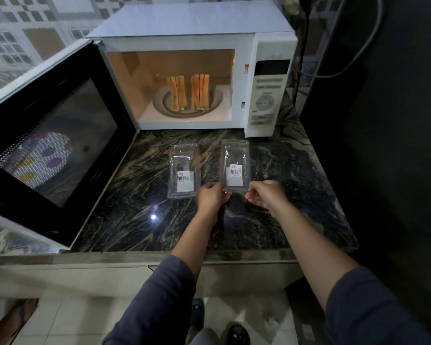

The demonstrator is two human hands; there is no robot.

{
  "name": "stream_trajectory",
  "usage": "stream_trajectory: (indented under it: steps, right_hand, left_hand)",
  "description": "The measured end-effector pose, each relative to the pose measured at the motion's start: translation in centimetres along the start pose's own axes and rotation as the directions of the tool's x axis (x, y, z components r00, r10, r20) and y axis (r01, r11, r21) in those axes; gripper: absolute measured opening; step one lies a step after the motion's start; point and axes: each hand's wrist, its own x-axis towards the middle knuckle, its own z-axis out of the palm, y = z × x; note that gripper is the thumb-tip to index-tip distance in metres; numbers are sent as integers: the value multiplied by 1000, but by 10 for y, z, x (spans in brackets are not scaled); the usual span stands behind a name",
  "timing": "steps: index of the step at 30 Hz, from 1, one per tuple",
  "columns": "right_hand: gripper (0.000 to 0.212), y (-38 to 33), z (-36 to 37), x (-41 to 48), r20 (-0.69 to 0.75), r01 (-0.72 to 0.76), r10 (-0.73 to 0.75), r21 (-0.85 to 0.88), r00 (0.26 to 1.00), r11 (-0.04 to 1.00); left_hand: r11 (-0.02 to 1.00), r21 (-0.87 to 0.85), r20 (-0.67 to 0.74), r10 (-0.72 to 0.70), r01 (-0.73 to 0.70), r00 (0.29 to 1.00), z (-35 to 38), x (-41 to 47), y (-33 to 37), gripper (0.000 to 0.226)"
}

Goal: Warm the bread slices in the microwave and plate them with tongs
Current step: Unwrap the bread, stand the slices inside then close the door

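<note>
Overhead, dark marble counter (139, 195), tiled wall (35, 33)

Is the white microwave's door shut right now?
No. The white microwave's black-framed door is swung wide open to the left, and the toasted bread slices stand exposed on its turntable.

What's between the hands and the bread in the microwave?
In the head view, two clear plastic trays: the left tray and right tray, on the dark counter, between the hands and bread slices.
</note>
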Motion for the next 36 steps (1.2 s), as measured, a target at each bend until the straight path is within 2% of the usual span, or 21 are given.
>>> stream_trajectory:
  steps: [5, 15, 24, 27, 30, 33, 36]
  right_hand:
    - [15, 0, 0, 1, -5, 2, -2, -15, 1000, 1000]
    - [12, 0, 1, 7, -25, 12, -14, -62, 1000, 998]
    - [15, 2, 3, 10, -78, 42, -51, -117, 996, 992]
    - [17, 4, 3, 9, -75, 82, -93, -143, 993, 986]
    - [17, 4, 1, 7, -57, 106, -118, -185, 991, 977]
    - [20, -1, -2, 3, -65, 170, -196, -285, 978, 943]
    - [42, -6, -2, 4, -78, 212, -249, -326, 965, 921]
  left_hand:
    - [1000, -11, -33, -8, 7, 999, -5, 5, -2, 13]
    - [996, 90, -100, 6, 3, 995, -1, 5, -2, 5]
    - [981, 185, -96, 75, -56, 993, 0, -1, -3, 20]
    - [943, 301, -5, 152, -143, 988, -2, -7, -2, 25]
    - [820, 493, 66, 297, -290, 953, -15, -19, 5, 27]
    - [749, 502, 18, 491, -433, 871, -42, -30, 15, 24]
    - [709, 496, -114, 625, -501, 772, -79, -25, 22, 11]
